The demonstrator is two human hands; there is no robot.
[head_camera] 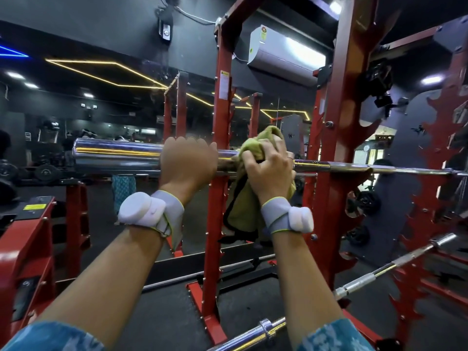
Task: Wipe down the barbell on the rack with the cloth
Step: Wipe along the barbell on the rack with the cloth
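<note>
- Yellow-green cloth point(253, 148) sits bunched over the barbell point(116, 155), just right of the red rack point(217, 110) upright, with a long tail of it hanging loose below the bar.
- The right hand point(268, 171) holds that bunch against the bar. Its fingers point(279, 152) are curled over the top of the cloth and clamped round it and the steel beneath.
- The left hand point(188, 160) grips the bare bar just beside the cloth, at the inner end of the thick chrome sleeve. Its fingers point(202, 145) are wrapped together over the top, knuckles up, and seem to be steadying the bar.
- The barbell lies level across the rack at about chest height. The fat sleeve runs out to the left, and the thinner shaft runs right, past the next red upright.
- Each wrist wears a grey strap with a white block point(141, 211) on it.
- A second bar point(395, 264) lies lower down at the right, well apart from the hands, and an air-conditioning unit point(286, 54) hangs above.
- As for progress, the wiping looks under way rather than finished. The cloth is on the bar, near where the sleeve meets the shaft.
- The sleeve to the left gleams, but the shine alone does not show whether it has been wiped.
- The long shaft to the right is uncovered by the cloth, and the far end of the bar is out of sight. I judge that most of the length may be left to do, along with the underside of the bar.
</note>
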